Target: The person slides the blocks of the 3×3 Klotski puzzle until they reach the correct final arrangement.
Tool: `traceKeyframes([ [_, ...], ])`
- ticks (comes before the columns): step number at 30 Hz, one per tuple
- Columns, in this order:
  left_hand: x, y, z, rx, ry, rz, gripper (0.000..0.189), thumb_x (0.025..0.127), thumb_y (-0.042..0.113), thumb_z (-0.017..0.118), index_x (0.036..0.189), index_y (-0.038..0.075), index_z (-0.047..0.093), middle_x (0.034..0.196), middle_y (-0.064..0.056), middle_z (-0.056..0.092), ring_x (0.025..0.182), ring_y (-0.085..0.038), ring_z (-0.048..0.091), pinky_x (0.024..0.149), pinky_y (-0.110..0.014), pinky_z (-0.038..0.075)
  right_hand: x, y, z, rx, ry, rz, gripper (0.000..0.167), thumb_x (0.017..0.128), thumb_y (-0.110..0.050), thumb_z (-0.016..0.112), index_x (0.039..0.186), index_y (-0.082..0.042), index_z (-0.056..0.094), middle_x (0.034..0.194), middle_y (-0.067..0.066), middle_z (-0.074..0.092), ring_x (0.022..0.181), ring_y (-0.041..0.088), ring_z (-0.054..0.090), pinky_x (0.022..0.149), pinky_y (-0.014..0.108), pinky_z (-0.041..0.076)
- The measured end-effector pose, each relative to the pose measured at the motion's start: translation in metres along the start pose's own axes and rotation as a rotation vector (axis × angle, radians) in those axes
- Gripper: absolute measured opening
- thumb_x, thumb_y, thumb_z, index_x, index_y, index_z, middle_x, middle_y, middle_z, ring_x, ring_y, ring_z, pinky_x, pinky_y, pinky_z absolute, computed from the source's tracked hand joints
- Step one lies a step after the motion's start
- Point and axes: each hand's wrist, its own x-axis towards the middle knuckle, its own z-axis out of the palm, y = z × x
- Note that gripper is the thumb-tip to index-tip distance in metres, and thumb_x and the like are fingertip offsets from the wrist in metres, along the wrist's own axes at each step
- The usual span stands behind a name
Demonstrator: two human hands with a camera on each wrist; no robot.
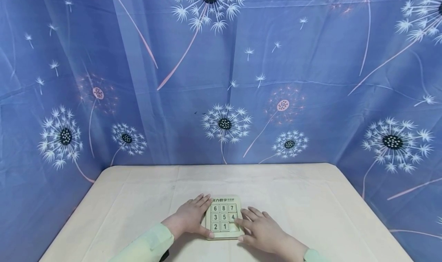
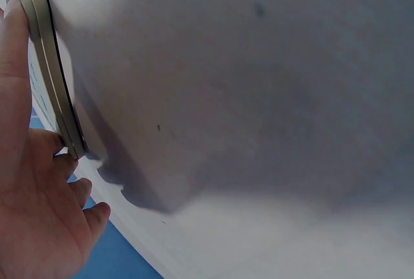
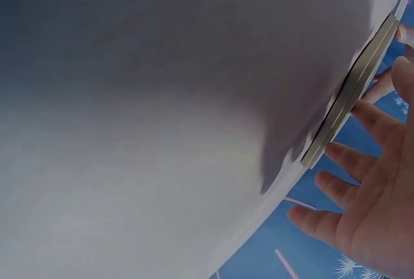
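A pale green number slide puzzle (image 1: 223, 235) lies flat on the table in the head view. Its tiles read 6 8 7, then 3 5 4, then 2 1 with a bare slot at the lower right. My left hand (image 1: 191, 217) holds the puzzle's left side, thumb at the near corner and fingers along the far left edge. On the right, my right hand (image 1: 264, 229) has its index fingertip at the 4 tile (image 1: 233, 216), its thumb by the near right corner and its other fingers extended beside the right edge. Both wrist views show the puzzle edge-on.
The table (image 1: 297, 189) has a cream cloth over it. Blue curtains (image 1: 179, 131) with dandelion prints hang behind it and along both sides.
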Motion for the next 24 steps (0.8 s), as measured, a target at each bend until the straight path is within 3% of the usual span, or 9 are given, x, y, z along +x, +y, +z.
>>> traceKeyframes([
  [14,0.0042,0.0028,-0.0014,-0.03,-0.025,-0.024,0.119,0.069,0.07,0.082,0.159,0.007,0.036,0.169,-0.01,0.033,0.158,-0.031,0.029,0.127,-0.053,0.033,-0.0005,0.0026,-0.0002,0.052,-0.012,0.019,0.058,0.094,-0.06,0.061,0.139,-0.023,0.065,0.151,0.017,0.056,0.139,0.045,0.052,0.103,0.072,0.049],
  [24,0.0028,0.0019,-0.0004,-0.03,-0.019,-0.026,0.119,0.068,0.069,0.083,0.159,0.007,0.036,0.169,-0.01,0.033,0.158,-0.031,0.03,0.127,-0.054,0.033,0.002,0.0033,-0.0067,0.048,-0.003,-0.024,0.057,0.097,-0.057,0.06,0.141,-0.022,0.062,0.152,0.017,0.055,0.139,0.044,0.053,0.106,0.07,0.049],
])
